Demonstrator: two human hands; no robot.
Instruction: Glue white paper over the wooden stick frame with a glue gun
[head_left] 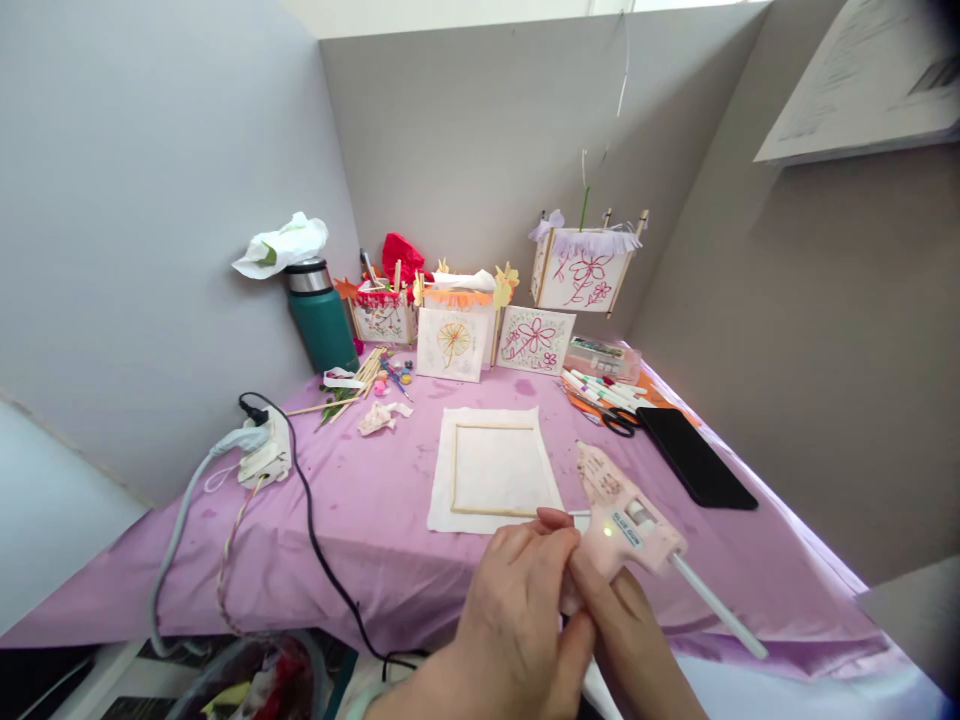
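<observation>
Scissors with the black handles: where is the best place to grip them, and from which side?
Probably by the black finger loops, from the near side. The scissors lie with the loops nearer the person and the blades pointing away to the left, beside the white markers. The phone lies close at right, leaving less room there.

Two hands (517, 600) (626, 620), one glue gun (622, 530)
There are one white sheet (496, 470), three sticks (454, 468) (495, 427) (491, 512) on it, two flower cards (450, 345) (536, 340), one bottle (324, 325) and one phone (696, 457).

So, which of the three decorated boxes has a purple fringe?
The rightmost box, highest of the three; the left box is fringed in red, the middle box in orange.
</observation>
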